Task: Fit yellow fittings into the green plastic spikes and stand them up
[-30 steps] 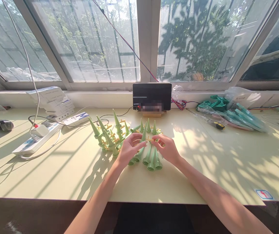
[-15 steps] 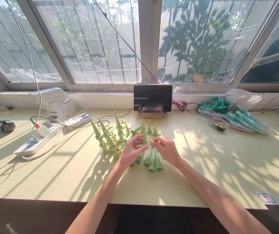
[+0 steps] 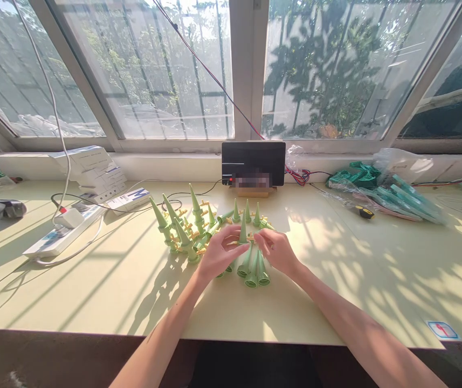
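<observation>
Several green plastic cone spikes (image 3: 182, 226) with small yellow fittings lie in a heap at the middle of the pale yellow table (image 3: 93, 291). My left hand (image 3: 218, 253) grips one upright green cone (image 3: 242, 230) between thumb and fingers. My right hand (image 3: 276, 249) faces it, fingertips pinched on a small yellow fitting (image 3: 250, 237) at the cone's side. More cones (image 3: 254, 268) lie flat just under both hands, open ends toward me.
A black device (image 3: 253, 163) stands at the window sill behind the heap. A white power strip (image 3: 63, 230) with cables and paper boxes (image 3: 93, 168) lie at left. Plastic bags of teal parts (image 3: 388, 188) and a small screwdriver (image 3: 364, 212) lie at right.
Both hands stayed over the heap; the fingers drew closer together on the upright cone and the yellow fitting. The view tipped slightly.
</observation>
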Demonstrator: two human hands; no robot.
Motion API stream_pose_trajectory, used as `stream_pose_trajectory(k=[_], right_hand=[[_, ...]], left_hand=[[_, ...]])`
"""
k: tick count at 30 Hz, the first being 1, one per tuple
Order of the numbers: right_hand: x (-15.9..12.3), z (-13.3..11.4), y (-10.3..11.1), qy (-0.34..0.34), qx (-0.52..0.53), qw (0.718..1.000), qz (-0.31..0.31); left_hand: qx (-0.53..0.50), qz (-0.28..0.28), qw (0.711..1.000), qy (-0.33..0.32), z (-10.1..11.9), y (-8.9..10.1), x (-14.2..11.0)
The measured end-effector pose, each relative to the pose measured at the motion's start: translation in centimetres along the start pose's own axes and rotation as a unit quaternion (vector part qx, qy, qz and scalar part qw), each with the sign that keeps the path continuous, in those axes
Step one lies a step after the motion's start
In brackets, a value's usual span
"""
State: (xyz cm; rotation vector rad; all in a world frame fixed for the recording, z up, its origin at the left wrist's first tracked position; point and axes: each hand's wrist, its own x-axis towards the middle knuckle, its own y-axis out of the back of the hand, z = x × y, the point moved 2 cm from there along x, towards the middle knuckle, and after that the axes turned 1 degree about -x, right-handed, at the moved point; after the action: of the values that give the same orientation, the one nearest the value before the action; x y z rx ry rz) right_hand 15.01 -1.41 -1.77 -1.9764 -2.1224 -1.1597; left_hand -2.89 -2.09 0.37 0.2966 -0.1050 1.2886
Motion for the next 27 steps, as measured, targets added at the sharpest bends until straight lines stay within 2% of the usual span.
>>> stream_pose_trajectory(k=[6, 14, 19, 27], right_hand=[[0.02, 0.17, -0.06, 0.015, -0.011, 1.0, 0.008], [0.02, -0.36, 0.23, -0.018, 0.027, 0.999, -0.004], [0.02, -0.11, -0.06, -0.011, 0.045, 0.999, -0.009], [-0.06, 0.1, -0.03, 0.005, -0.004, 1.0, -0.015]], left_hand=[[0.003, -0.003, 1.0, 0.001, 0.05, -0.11, -0.09], [-0.01, 0.023, 1.0, 0.015, 0.16, 0.14, 0.12], [-0.02, 0.012, 1.0, 0.014, 0.21, 0.09, 0.13], [-0.006, 0.006, 1.0, 0.012, -0.07, 0.0, 0.01]])
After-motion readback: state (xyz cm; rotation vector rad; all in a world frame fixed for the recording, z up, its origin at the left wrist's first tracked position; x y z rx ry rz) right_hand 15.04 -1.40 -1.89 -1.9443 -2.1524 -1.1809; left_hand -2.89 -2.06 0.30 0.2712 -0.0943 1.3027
